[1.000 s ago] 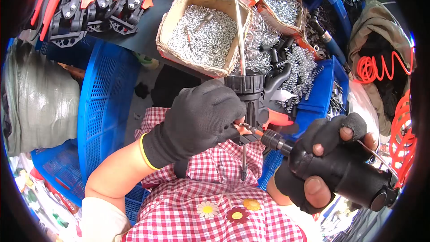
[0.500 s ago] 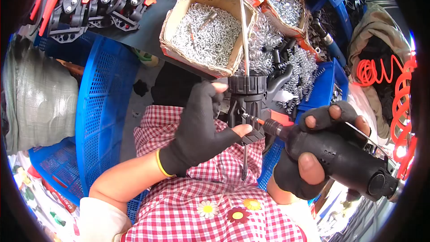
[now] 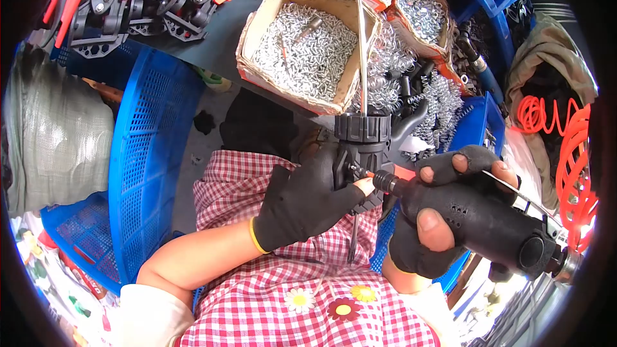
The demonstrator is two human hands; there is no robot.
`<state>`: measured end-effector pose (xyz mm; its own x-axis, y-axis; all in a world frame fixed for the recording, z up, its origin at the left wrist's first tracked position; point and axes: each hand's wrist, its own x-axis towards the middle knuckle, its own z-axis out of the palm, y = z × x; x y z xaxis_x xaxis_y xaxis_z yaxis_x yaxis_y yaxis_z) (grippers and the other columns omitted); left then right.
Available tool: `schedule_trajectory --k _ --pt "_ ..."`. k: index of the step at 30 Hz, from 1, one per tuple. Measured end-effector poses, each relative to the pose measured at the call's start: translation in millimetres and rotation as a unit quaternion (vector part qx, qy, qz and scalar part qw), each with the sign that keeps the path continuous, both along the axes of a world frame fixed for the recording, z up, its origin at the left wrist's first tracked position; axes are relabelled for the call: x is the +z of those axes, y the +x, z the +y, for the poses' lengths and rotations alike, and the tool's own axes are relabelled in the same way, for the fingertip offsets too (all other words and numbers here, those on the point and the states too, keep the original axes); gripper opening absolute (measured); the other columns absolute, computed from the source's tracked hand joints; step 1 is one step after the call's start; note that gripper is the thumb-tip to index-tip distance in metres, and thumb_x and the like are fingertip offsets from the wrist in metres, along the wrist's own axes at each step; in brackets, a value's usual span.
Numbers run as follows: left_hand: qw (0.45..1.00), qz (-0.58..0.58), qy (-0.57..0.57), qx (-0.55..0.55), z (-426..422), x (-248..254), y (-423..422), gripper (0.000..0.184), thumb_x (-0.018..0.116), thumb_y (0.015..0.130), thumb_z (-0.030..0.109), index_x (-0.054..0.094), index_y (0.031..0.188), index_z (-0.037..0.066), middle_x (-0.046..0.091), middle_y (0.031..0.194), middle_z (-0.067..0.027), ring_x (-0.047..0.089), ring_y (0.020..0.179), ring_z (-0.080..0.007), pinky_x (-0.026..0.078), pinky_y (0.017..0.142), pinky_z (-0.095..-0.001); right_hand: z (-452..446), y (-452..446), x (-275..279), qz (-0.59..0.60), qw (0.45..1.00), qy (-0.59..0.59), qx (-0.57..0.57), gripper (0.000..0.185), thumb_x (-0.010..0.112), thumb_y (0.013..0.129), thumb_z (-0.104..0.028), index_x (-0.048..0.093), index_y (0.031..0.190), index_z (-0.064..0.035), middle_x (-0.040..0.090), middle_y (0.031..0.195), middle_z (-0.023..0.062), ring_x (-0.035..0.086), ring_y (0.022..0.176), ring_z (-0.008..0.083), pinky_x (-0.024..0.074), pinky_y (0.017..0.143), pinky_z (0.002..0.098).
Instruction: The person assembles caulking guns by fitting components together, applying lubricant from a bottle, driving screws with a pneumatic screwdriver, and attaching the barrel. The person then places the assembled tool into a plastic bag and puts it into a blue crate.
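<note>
My left hand [image 3: 308,202], in a black fingerless glove, is closed around a black plastic clamp-like part with a ribbed collar [image 3: 363,128]. A long metal rod [image 3: 362,45] runs through this part and comes out below it. My right hand [image 3: 443,218] grips a black air screwdriver [image 3: 482,218], its body lying slantwise toward the lower right. The driver's bit [image 3: 367,173] points at the side of the plastic part, close by my left thumb; a small screw seems to be at the tip. My left fingertips are hidden behind the part.
Ahead stands a cardboard box of screws [image 3: 308,58], with a box of nuts [image 3: 421,16] and loose springs [image 3: 437,109] beside it. Red-handled clamps [image 3: 135,6] lie at upper left. Blue plastic crates [image 3: 151,154] stand at left, and a red coiled hose [image 3: 572,167] hangs at right.
My left hand has come down from beside the collar and closed around the plastic part. The part sits slightly to the right, and the driver's bit stays at its side.
</note>
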<state>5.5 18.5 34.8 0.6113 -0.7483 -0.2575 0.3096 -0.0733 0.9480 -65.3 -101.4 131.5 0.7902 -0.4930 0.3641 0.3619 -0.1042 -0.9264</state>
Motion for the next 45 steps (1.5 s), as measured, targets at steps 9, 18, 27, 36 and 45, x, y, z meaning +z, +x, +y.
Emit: schedule_trajectory --k 9,18,27,36,45 --pt "0.999 0.017 -0.031 0.004 -0.7 13.3 3.6 0.034 0.065 0.087 0.024 0.053 0.108 -0.001 0.061 0.082 -0.0097 0.062 0.074 -0.0219 0.051 0.069 -0.0347 -10.9 6.7 -11.6 -0.013 0.995 -0.097 0.019 0.078 0.075 0.062 0.001 0.042 0.132 -0.0089 0.051 0.111 0.0167 0.06 0.086 0.0287 0.0544 0.078 0.0433" --pt "0.735 -0.619 0.275 -0.015 1.9 47.1 119.7 0.017 0.069 0.075 0.021 0.061 0.081 0.008 0.059 0.08 -0.0102 0.062 0.075 -0.0297 0.049 0.063 -0.0409 -9.8 3.5 15.7 -0.087 0.989 0.108 0.045 0.078 0.075 0.062 0.001 0.046 0.134 -0.0088 0.046 0.123 0.0161 0.054 0.107 0.0306 0.0489 0.092 0.0397" --pt "0.799 -0.448 0.343 -0.208 -29.1 30.9 157.0 0.02 0.064 0.082 0.025 0.068 0.081 0.006 0.065 0.08 -0.0168 0.064 0.077 -0.0326 0.05 0.069 -0.0418 -27.6 -2.8 8.1 -0.099 0.994 -0.01 -0.045 0.076 0.069 0.059 -0.004 0.044 0.131 -0.0004 0.044 0.116 0.0204 0.052 0.095 0.0253 0.0482 0.084 0.0336" --pt "0.888 -0.435 0.118 0.088 -2.1 37.4 121.3 0.013 0.066 0.085 0.013 0.07 0.092 0.003 0.069 0.092 -0.0097 0.066 0.076 -0.0212 0.053 0.07 -0.0323 -31.4 1.1 17.5 -0.125 0.99 0.051 -0.047 0.077 0.069 0.058 -0.004 0.041 0.129 0.0002 0.044 0.114 0.0173 0.05 0.091 0.0215 0.0455 0.079 0.0293" --pt "0.871 0.425 -0.234 0.08 -1.1 48.7 26.0 0.018 0.06 0.096 0.024 0.058 0.108 0.01 0.06 0.095 -0.0051 0.06 0.078 -0.0124 0.053 0.071 -0.027 -12.5 -0.1 23.0 -0.175 0.978 0.059 -0.093 0.074 0.073 0.058 -0.002 0.039 0.124 0.0047 0.044 0.103 0.0132 0.048 0.084 0.0158 0.043 0.075 0.0234"
